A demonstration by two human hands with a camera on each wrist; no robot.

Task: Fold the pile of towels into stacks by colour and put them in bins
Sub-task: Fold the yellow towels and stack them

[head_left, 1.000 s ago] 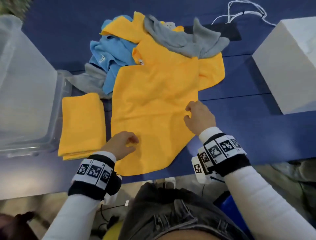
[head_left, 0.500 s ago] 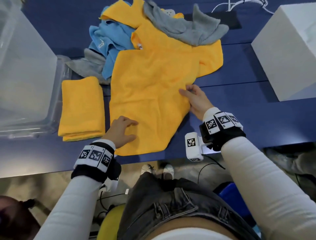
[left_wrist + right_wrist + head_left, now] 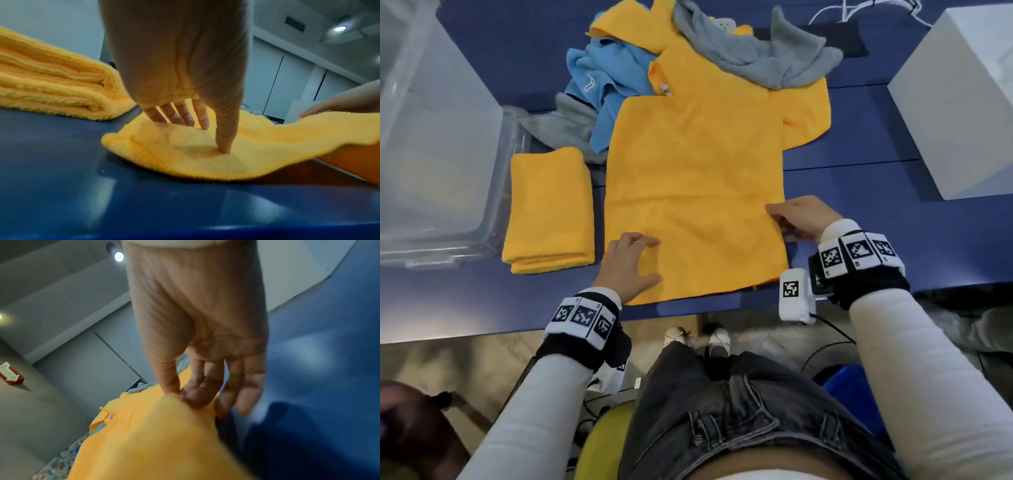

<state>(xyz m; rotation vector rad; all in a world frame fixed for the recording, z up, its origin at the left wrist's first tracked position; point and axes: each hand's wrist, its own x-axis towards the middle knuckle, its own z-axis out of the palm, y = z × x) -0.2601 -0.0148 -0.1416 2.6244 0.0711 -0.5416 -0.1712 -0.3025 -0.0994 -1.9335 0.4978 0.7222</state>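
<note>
A yellow towel [image 3: 695, 192] lies spread flat on the blue table [image 3: 893, 222] in front of me. My left hand [image 3: 642, 262] presses on its near left corner with straight fingers [image 3: 186, 120]. My right hand [image 3: 779, 219] pinches the towel's right edge [image 3: 156, 426] between thumb and fingers [image 3: 195, 395], lifting it slightly. A folded yellow towel [image 3: 549, 209] sits to the left, also seen as a folded yellow towel [image 3: 51, 84] in the left wrist view. Behind lies a loose pile with a blue towel [image 3: 606, 82], grey towels [image 3: 756, 58] and another yellow one.
A clear plastic bin [image 3: 431, 137] stands at the left, touching the table's near left area. A white box [image 3: 962, 102] stands at the right. White cables [image 3: 859, 10] lie at the far edge. The table's front edge runs just below my wrists.
The spread towel went from skewed to squared up. My right hand slid down along its right edge and now pinches it. My left hand stayed on the near left corner.
</note>
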